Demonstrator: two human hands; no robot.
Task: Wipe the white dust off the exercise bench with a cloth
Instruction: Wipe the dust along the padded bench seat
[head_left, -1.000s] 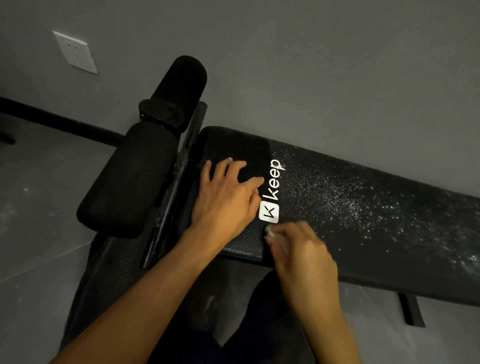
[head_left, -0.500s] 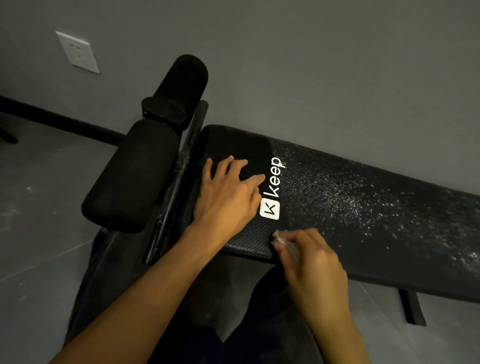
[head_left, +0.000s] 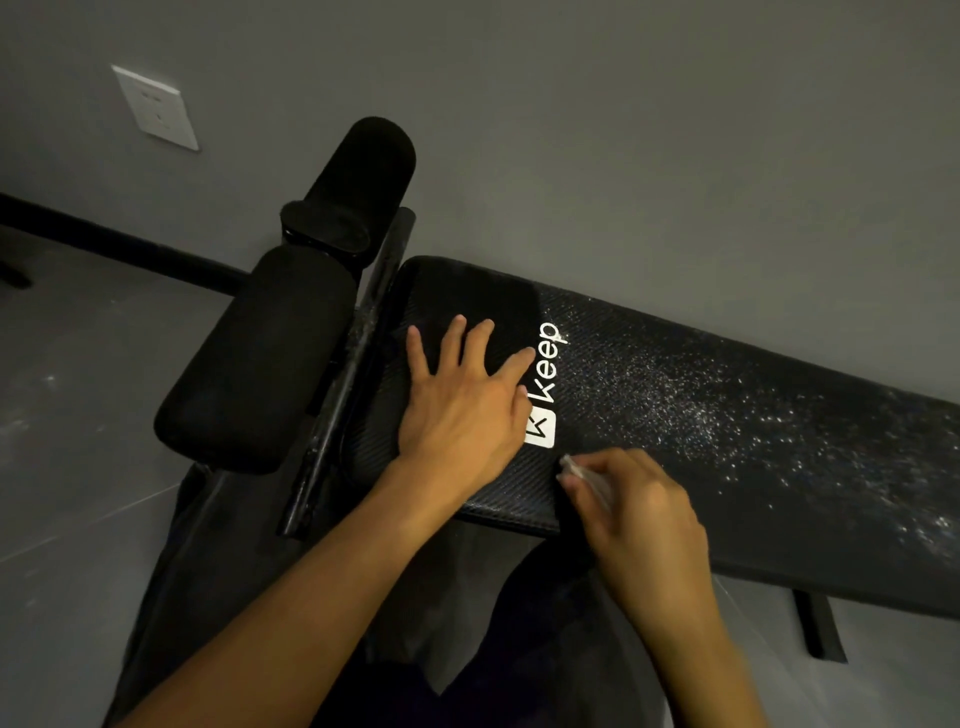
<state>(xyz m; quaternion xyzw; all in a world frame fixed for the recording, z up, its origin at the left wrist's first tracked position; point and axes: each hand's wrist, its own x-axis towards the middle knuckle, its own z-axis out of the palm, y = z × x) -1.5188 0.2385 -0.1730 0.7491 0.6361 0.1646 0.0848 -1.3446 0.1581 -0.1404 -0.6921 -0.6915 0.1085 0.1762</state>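
Where the left hand rests: the left hand (head_left: 462, 410) lies palm down on the left end of the black, textured padded surface (head_left: 779, 519) of the exercise bench. Its fingers are straight and spread and hold nothing, and its fingertips are just beside the white "Keep" logo (head_left: 543, 384).
Right hand: the right hand (head_left: 639, 509) is at the near edge of the surface, just right of the logo, with its fingers curled and pinching a small white cloth (head_left: 584, 475).
Cloth: only a narrow white strip shows beyond the fingers, down at the surface by its near edge. Whether it presses on the padding I cannot tell.
White dust: fine white dust (head_left: 727, 415) is scattered over the middle and right of the surface, thickest just right of the logo and again toward the right end. The left end around the left hand looks plain black.
Foam rollers: two black cylindrical foam rollers stand left of the surface, the near roller (head_left: 254, 364) lower and the far roller (head_left: 363, 176) higher, by the wall.
Metal bar: a black metal bar (head_left: 353, 374) runs from near to far between the rollers and the left end of the surface.
Bench foot: a flat black foot (head_left: 818, 623) shows under the near edge at the right.
Room: a grey wall (head_left: 623, 130) behind carries a white square socket plate (head_left: 156, 106) at the far left. A black skirting strip (head_left: 104, 244) meets the grey floor (head_left: 78, 389).
Person: dark trousers (head_left: 519, 649) show near, between the two forearms.
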